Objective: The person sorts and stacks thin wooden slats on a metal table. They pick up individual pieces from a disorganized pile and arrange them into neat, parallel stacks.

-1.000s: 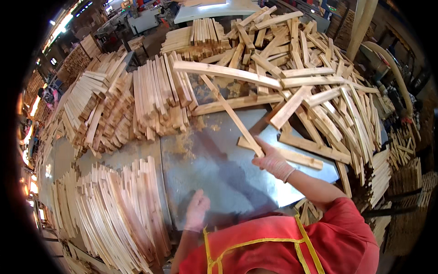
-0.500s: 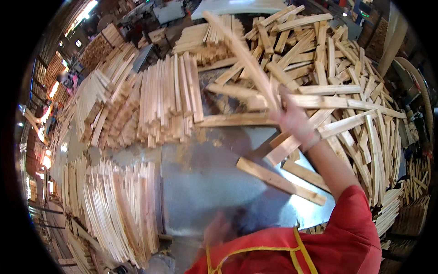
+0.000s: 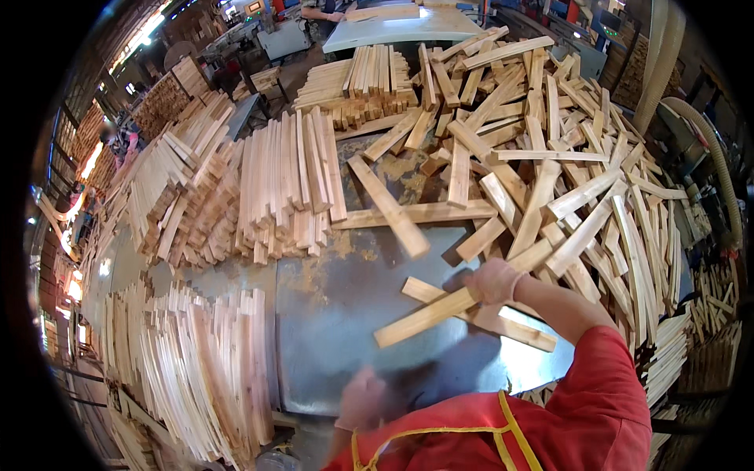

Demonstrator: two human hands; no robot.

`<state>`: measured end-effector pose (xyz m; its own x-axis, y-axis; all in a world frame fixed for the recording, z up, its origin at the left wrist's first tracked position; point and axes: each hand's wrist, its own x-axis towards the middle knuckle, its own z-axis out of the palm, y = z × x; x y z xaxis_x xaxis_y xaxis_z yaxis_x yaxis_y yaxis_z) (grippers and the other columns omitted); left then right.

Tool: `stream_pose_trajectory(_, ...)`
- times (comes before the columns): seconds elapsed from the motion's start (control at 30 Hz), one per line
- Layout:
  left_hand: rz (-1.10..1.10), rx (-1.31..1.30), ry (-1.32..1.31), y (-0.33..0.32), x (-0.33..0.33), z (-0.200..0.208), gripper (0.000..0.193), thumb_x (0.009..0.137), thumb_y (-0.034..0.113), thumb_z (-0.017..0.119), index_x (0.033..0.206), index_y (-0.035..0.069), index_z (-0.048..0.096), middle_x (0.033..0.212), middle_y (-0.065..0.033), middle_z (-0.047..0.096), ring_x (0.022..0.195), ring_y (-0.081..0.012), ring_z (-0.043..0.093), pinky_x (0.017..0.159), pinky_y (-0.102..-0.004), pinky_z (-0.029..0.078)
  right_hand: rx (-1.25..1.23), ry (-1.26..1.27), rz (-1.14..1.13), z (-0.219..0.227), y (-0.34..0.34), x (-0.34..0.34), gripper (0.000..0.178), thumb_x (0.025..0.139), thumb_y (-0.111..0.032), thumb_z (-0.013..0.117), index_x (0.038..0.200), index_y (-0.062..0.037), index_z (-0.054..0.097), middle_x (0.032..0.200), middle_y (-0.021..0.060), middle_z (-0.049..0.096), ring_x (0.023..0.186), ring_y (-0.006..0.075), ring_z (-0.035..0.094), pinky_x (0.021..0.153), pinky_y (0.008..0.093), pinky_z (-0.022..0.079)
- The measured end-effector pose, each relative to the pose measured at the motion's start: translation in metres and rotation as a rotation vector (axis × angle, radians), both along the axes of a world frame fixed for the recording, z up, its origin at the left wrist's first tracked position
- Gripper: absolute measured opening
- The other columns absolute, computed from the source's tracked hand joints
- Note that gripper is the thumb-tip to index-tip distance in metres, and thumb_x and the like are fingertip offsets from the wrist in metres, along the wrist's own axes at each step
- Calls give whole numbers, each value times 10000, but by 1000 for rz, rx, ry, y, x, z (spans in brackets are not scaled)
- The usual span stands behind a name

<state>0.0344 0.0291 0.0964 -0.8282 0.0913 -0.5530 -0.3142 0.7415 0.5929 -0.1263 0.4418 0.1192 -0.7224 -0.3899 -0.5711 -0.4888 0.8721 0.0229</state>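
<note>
My right hand (image 3: 493, 282) is closed round a wooden strip (image 3: 424, 318), which slants over the metal table (image 3: 330, 345). Beneath it another strip (image 3: 518, 330) lies crosswise on the table top. Blurred by motion, my left hand (image 3: 364, 399) is low over the near edge of the table; its fingers cannot be made out. A separate wooden strip (image 3: 389, 206) rests at a slant beyond the hands, its near end over the bare metal.
A jumbled heap of wooden strips (image 3: 542, 118) covers the far right. Neat stacks (image 3: 279, 173) stand at the far left, with another stack (image 3: 204, 353) at the near left. At the back, a person's hand (image 3: 335, 16) is beside a pale table (image 3: 400, 30).
My right hand has come nearer and now grips a strip low over the table. The strip raised beside that hand before is no longer up; one now lies slanted at mid-table.
</note>
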Motion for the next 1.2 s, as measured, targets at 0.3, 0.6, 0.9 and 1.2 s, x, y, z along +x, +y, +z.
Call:
stream_pose_trajectory(0.3,-616,63,285,-40,-19,10,469,884,407,703,1181,48,650,1019,-244,714,992,-457,695,833,-514,558,-581,585,460,21,-224,117,383,911,-257,663,1290,-205,652,1156,68,677,1227,289,619,1139,490,422)
stream_pose_trajectory(0.6,-85,-639,638,-207,19,-63,522,859,360,725,1275,52,654,1343,-186,637,1247,-386,586,1065,-468,471,-544,694,-915,-53,-122,191,702,753,-295,815,1389,-85,605,1403,193,600,1312,401,557,1118,491,461)
stream_pose_trajectory(0.9,-226,-1001,487,-186,-2,-62,881,893,517,699,1621,113,412,1655,-158,419,1543,-364,336,1269,-512,259,-984,186,-1354,-111,-114,201,740,879,-258,736,1549,-93,468,1175,231,740,1096,401,706,958,483,552)
stream_pose_trajectory(1.2,-450,-435,516,17,-22,-52,952,854,507,771,1595,36,404,1540,-231,514,1437,-397,463,1205,-497,357,-252,1245,-1043,-37,68,154,840,804,-317,838,1513,-32,490,1340,247,647,1240,414,624,1074,485,502)
